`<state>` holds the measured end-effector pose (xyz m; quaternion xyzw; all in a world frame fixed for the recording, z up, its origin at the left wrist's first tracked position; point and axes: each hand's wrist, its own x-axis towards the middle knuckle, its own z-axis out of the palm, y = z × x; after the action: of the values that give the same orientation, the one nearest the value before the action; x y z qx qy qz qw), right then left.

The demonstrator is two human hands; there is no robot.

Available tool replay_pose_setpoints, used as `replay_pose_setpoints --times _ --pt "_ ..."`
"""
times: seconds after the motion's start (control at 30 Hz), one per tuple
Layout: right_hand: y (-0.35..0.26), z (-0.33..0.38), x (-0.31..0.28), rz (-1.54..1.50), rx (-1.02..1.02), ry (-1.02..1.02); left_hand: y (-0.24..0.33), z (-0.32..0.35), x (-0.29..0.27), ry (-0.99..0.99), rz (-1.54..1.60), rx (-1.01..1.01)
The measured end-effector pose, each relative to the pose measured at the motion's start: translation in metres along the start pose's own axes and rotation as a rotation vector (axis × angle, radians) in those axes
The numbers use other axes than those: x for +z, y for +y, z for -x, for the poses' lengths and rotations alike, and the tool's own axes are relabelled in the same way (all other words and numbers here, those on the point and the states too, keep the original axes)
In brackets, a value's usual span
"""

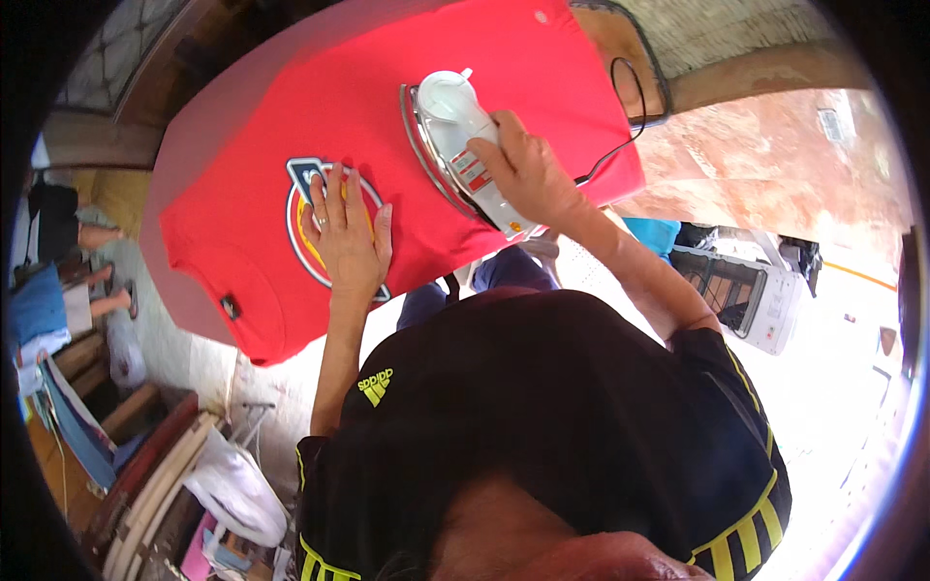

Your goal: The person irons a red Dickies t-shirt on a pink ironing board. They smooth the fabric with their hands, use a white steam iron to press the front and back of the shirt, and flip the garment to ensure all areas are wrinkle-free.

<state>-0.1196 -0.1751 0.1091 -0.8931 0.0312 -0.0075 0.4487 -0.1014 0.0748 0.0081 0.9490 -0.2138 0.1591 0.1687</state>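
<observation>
A red T-shirt (387, 87) lies spread over an ironing board (179, 203), its neckline toward the left end. My right hand (523, 169) is wrapped round the handle of a white clothes iron (455, 136), whose silvery soleplate edge faces left on the red cloth. Flat on the shirt rests my left hand (349, 237), fingers stretched out over part of a round printed emblem (298, 218) in white, yellow and blue. A small dark tag (230, 307) shows near the collar.
A black cord (610, 152) runs from the iron past the board's right end. Behind that end stands a wooden chair (615, 44). A white appliance (746, 290) is on the right. Two people (73, 252) are partly visible at far left, above a white plastic bag (237, 489) on wooden furniture.
</observation>
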Motion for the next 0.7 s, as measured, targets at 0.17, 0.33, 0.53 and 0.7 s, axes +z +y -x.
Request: replay_pose_setpoints --times 0.17,0.33,0.53,0.7 --pt "0.054 -0.018 -0.082 -0.148 0.2 0.043 0.031 -0.068 0.04 -0.073 0.047 0.163" --pt "0.086 -0.024 -0.171 -0.428 0.321 0.258 0.119 -0.109 0.085 -0.149 0.164 0.348" --pt "0.101 -0.048 -0.256 -0.351 0.25 0.335 0.232 -0.161 0.143 -0.165 0.284 0.497" --pt "0.107 -0.069 -0.306 -0.45 0.235 0.311 0.306 -0.215 0.183 -0.249 0.22 0.504"
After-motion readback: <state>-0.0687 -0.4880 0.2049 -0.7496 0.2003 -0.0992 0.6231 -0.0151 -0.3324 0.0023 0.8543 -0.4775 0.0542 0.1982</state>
